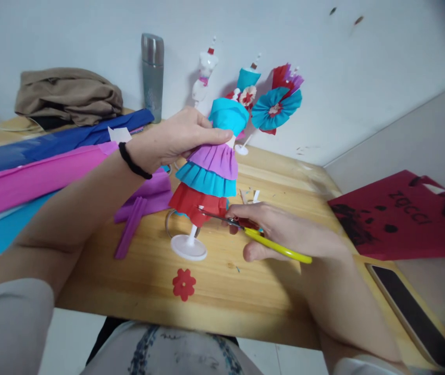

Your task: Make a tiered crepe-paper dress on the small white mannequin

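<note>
My left hand (191, 130) grips a small dress-form mannequin (228, 115) at its waist, thumb across the front. The figure wears a turquoise paper top and a skirt of pleated tiers, purple (218, 160), turquoise (209, 179) and red (195, 200). Its white round base (188, 247) is close to the tabletop; whether it touches I cannot tell. In my right hand (269, 226) is a pair of yellow-handled scissors (281, 247), blades pointing left against the red tier. A red paper flower (184, 285) with a small centre hole lies in front of the base.
Behind stand a bare white mannequin (208, 63) and others decorated with a turquoise pleated rosette (277, 108). Rolled pink paper (42, 169), purple strips (131, 229), brown cloth (66, 96) and a flask (152, 78) are left. A red bag (406, 219) and phone (410, 312) are right.
</note>
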`<control>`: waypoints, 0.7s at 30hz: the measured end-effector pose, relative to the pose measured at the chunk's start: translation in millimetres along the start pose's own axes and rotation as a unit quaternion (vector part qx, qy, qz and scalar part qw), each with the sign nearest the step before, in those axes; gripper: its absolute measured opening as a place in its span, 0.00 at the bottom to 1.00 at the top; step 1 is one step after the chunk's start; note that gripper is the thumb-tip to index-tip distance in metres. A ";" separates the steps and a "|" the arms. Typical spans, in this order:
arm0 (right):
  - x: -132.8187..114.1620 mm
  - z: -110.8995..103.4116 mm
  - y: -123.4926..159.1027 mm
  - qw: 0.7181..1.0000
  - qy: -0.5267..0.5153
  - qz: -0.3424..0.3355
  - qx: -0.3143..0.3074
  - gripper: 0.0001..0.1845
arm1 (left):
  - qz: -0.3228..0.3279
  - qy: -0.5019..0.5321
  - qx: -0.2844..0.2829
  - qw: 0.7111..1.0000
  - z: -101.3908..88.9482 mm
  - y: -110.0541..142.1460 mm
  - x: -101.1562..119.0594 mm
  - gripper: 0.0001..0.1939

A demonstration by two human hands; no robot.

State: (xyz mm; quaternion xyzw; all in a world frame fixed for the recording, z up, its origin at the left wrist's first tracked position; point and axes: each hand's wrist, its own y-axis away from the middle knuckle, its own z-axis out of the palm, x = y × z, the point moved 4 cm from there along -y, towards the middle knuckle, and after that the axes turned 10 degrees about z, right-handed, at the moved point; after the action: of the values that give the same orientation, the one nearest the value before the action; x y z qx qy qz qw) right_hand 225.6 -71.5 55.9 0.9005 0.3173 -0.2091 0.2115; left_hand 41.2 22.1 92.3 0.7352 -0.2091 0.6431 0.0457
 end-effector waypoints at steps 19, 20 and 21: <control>3.8 -29.0 29.5 0.996 -0.062 0.060 -0.014 0.35 | 0.032 0.114 0.041 0.992 -35.8 -5.2 8.4 0.22; 7.1 -31.4 31.0 0.994 -0.095 0.053 -0.023 0.36 | 0.029 0.120 0.047 0.991 -37.4 -6.0 7.5 0.22; 10.3 -33.9 32.3 0.990 -0.127 0.047 -0.026 0.36 | 0.023 0.129 0.054 0.990 -38.1 -6.8 6.3 0.22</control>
State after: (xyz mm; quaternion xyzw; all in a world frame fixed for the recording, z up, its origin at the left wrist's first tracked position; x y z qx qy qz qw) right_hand 262.5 -72.1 86.5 0.8746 0.2503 -0.3035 0.2833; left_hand 8.9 39.5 106.1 0.6425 -0.1832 0.7438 0.0184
